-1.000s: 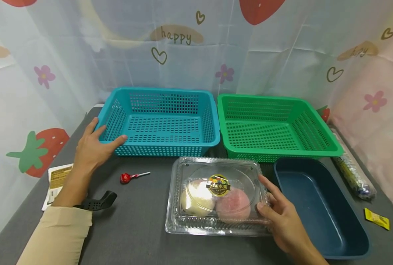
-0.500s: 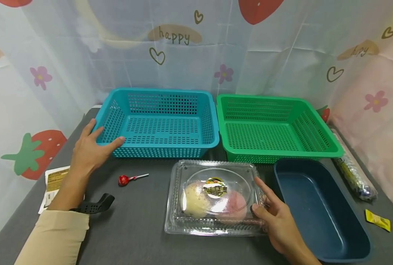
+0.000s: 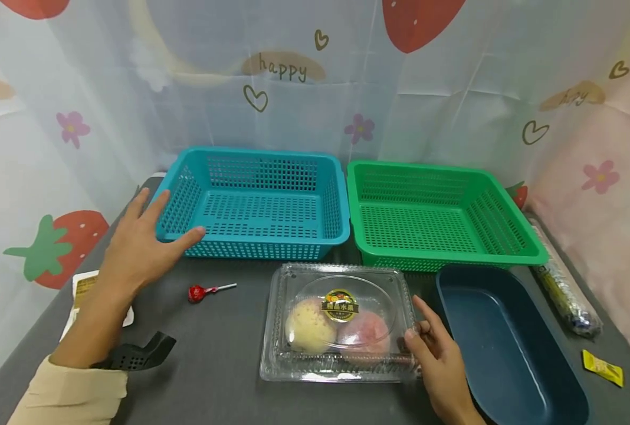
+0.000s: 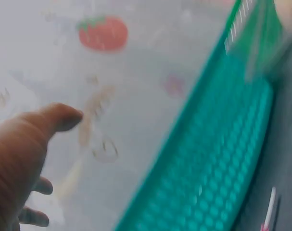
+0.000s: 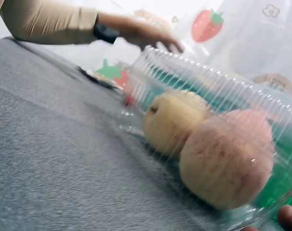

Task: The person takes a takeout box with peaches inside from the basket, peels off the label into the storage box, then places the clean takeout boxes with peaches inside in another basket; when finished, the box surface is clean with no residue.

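A clear plastic fruit box [image 3: 341,366] lies on the grey table in the head view, its lid closed and bearing a round label. Through it show a yellow fruit [image 5: 172,120] and a pinkish round fruit [image 5: 227,163]. My right hand [image 3: 445,366] grips the box's right edge, thumb on the near side and index finger stretched along it; its other fingers are partly hidden. My left hand [image 3: 140,248] hovers with spread fingers by the near left corner of the blue basket [image 3: 262,248]. In the left wrist view it looks apart from the rim.
A green basket [image 3: 448,260] stands right of the blue one. A dark blue tub [image 3: 511,348] sits beside my right hand. A red lollipop [image 3: 197,293], a yellow packet [image 3: 603,368], a long wrapped roll [image 3: 567,283] and a white-and-gold packet [image 3: 85,286] lie around.
My left hand has come off the blue basket's corner and drawn slightly back, fingers spread. The fruit box has shifted a little left and nearer, with my right hand still at its edge.
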`<state>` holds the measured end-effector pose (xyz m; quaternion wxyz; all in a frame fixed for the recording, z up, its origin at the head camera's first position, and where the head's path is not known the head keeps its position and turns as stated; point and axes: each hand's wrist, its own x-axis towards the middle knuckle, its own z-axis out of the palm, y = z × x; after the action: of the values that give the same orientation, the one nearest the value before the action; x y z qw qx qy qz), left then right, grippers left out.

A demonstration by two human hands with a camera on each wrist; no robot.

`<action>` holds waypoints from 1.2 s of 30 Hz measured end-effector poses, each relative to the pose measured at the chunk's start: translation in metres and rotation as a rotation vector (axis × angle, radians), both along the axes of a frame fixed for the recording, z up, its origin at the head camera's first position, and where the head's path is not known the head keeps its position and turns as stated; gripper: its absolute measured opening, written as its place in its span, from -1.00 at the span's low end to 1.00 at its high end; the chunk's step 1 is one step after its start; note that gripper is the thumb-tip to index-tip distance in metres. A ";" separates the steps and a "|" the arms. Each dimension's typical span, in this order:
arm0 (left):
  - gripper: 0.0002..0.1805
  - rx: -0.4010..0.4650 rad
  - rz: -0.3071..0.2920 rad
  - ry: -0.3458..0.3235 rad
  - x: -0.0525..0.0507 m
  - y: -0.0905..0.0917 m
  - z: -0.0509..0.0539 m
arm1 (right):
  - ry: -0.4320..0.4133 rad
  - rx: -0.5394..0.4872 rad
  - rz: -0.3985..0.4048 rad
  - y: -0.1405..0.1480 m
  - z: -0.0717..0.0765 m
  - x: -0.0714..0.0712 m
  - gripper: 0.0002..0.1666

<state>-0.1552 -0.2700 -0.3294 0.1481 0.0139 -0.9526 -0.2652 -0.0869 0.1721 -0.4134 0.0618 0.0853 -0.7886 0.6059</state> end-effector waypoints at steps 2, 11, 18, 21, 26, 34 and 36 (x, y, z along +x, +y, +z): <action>-0.04 0.052 -0.038 0.033 0.010 0.008 0.007 | 0.050 0.025 0.001 0.000 -0.002 0.001 -0.40; -0.09 0.270 -0.173 0.083 0.046 0.036 0.014 | 0.134 -0.034 0.064 -0.002 -0.007 0.004 -0.36; -0.10 0.369 -0.272 0.101 0.057 0.054 0.000 | 0.149 -0.037 0.068 -0.002 -0.009 0.004 -0.35; -0.11 0.358 -0.281 0.068 0.058 0.062 -0.006 | 0.144 -0.030 0.058 -0.002 -0.009 0.004 -0.35; -0.12 0.357 -0.302 0.001 0.058 0.074 -0.018 | 0.144 -0.017 0.046 -0.002 -0.009 0.004 -0.35; -0.12 0.334 -0.332 -0.117 0.058 0.090 -0.038 | 0.158 0.011 0.029 -0.002 -0.010 0.004 -0.35; -0.12 0.326 -0.336 -0.134 0.057 0.093 -0.043 | 0.161 0.012 0.031 -0.002 -0.009 0.004 -0.35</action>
<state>-0.0985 -0.1766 -0.3721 0.0342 -0.1034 -0.8939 -0.4347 -0.0830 0.1701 -0.4227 0.1150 0.1463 -0.7834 0.5930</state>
